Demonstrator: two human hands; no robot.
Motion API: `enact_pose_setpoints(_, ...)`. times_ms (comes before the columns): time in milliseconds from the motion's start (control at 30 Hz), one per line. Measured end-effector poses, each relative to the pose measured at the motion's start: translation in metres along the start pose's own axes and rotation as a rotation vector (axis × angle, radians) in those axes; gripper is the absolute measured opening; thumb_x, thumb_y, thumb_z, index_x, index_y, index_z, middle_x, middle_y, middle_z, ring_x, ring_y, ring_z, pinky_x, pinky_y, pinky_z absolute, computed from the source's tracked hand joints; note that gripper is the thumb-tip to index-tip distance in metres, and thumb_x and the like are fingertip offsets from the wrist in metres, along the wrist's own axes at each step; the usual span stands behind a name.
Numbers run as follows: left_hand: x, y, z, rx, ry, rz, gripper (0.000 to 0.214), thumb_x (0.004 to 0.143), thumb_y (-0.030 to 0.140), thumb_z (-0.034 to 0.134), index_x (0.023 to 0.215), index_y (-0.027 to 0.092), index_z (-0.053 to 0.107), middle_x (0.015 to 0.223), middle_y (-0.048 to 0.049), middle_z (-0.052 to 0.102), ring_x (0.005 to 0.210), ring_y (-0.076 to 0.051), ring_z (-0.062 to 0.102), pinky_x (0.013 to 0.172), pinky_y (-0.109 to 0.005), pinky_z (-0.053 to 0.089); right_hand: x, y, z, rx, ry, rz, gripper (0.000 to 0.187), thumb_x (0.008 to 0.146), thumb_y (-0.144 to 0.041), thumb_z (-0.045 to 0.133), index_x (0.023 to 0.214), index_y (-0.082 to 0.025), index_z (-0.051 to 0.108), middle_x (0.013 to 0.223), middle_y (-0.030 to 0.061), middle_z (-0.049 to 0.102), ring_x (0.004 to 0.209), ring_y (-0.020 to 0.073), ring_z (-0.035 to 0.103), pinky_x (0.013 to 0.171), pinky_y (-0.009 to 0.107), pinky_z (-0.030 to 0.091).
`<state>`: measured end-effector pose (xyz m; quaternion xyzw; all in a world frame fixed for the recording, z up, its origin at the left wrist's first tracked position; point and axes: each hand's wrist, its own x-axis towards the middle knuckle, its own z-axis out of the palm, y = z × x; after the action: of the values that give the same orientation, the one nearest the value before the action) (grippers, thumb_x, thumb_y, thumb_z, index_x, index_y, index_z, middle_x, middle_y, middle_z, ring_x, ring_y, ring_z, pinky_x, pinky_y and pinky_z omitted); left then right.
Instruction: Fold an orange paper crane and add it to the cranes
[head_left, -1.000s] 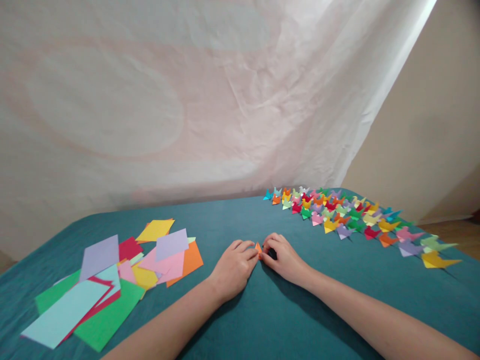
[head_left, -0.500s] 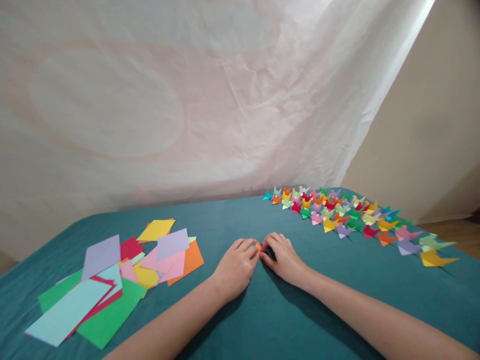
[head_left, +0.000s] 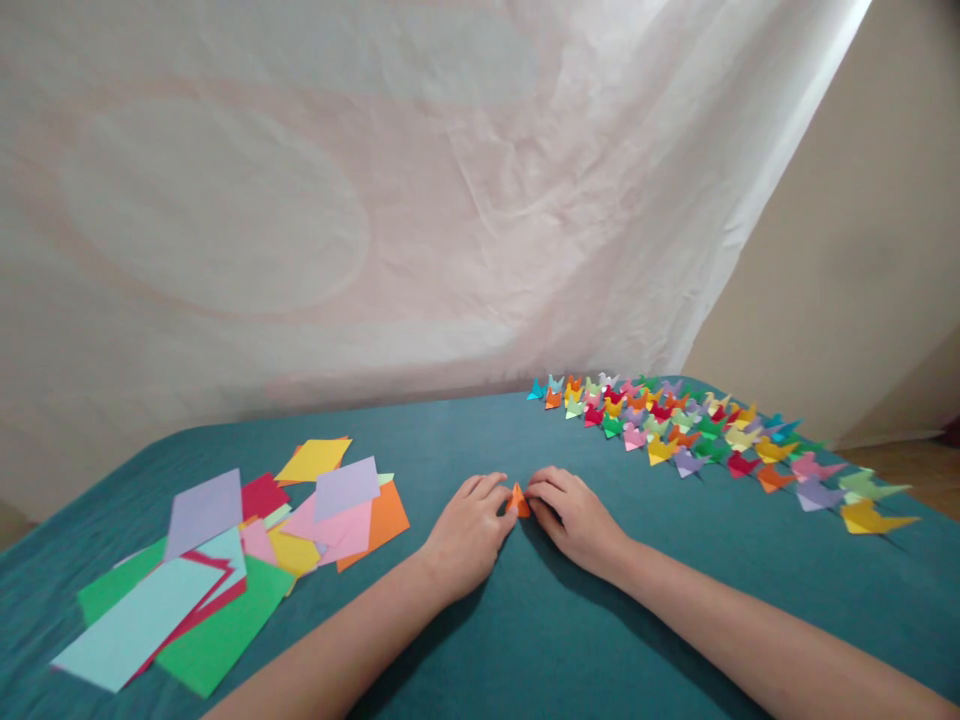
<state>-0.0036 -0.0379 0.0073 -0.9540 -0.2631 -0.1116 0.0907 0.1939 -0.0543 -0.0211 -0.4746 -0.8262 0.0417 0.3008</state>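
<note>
A small folded piece of orange paper [head_left: 518,502] stands between my two hands at the middle of the table, its pointed tip upward. My left hand [head_left: 469,530] pinches its left side between thumb and fingers. On the other side, the curled fingers of my right hand [head_left: 574,515] hold its right edge. The fingers partly cover the paper, so its full folded shape cannot be made out.
Loose sheets of coloured paper lie overlapping at the left, among them a light blue sheet [head_left: 142,620] and a green sheet [head_left: 225,625]. Rows of small folded paper birds [head_left: 660,450] stand at the right on the teal tablecloth [head_left: 600,660]. A pale curtain [head_left: 420,220] hangs behind.
The fingers have shifted slightly apart, and more of the orange folded paper shows between them. Sheets and paper birds stay where they were.
</note>
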Motion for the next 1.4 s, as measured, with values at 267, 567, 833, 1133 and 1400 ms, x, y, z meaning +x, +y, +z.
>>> enact_pose_setpoints(267,0.000,0.002,-0.002,-0.017,0.000,-0.029,0.024,0.089,0.014,0.044,0.105,0.016,0.062,0.110,-0.0119,0.059,0.119,-0.026,0.042,0.097,-0.043,0.033,-0.004,-0.013,-0.004,-0.197,-0.048,-0.219,0.026,0.082,-0.007,0.051,0.098,-0.020,0.066,0.096,0.0074,0.063,0.095,0.0217,0.049,0.082,0.037,0.038)
enact_pose_setpoints(567,-0.003,-0.004,0.003,-0.021,-0.019,-0.024,0.023,0.085,0.015,0.050,0.104,0.019,0.063,0.114,-0.0096,0.057,0.121,-0.027,0.039,0.099,-0.044,0.032,-0.002,-0.014,-0.001,-0.359,-0.110,-0.326,0.019,0.088,-0.012,0.047,0.095,-0.014,0.064,0.095,0.0099,0.061,0.095,0.0234,0.049,0.081,0.038,0.038)
enact_pose_setpoints(833,-0.002,-0.001,-0.007,0.006,-0.037,-0.062,0.021,0.088,0.019,0.049,0.100,0.022,0.066,0.110,-0.0095,0.059,0.120,-0.027,0.041,0.098,-0.045,0.031,0.003,-0.020,-0.004,-0.442,-0.190,-0.347,0.014,0.083,-0.010,0.051,0.088,-0.014,0.064,0.090,0.0098,0.059,0.089,0.0244,0.048,0.076,0.039,0.037)
enact_pose_setpoints(1133,0.000,0.003,-0.014,0.076,-0.075,-0.064,0.022,0.088,0.019,0.047,0.091,0.020,0.068,0.103,-0.0092,0.061,0.117,-0.027,0.044,0.098,-0.044,0.029,0.005,-0.021,-0.010,-0.457,-0.240,-0.306,0.012,0.084,-0.012,0.054,0.085,-0.013,0.065,0.091,0.0103,0.060,0.089,0.0240,0.050,0.071,0.037,0.040)
enact_pose_setpoints(1400,0.001,0.004,-0.014,0.115,-0.074,0.003,0.020,0.087,0.016,0.048,0.095,0.014,0.066,0.110,-0.0114,0.060,0.118,-0.026,0.044,0.100,-0.040,0.029,-0.006,-0.005,-0.002,-0.329,-0.140,-0.285,0.023,0.087,-0.011,0.049,0.105,-0.015,0.063,0.101,0.0112,0.060,0.101,0.0231,0.049,0.080,0.034,0.043)
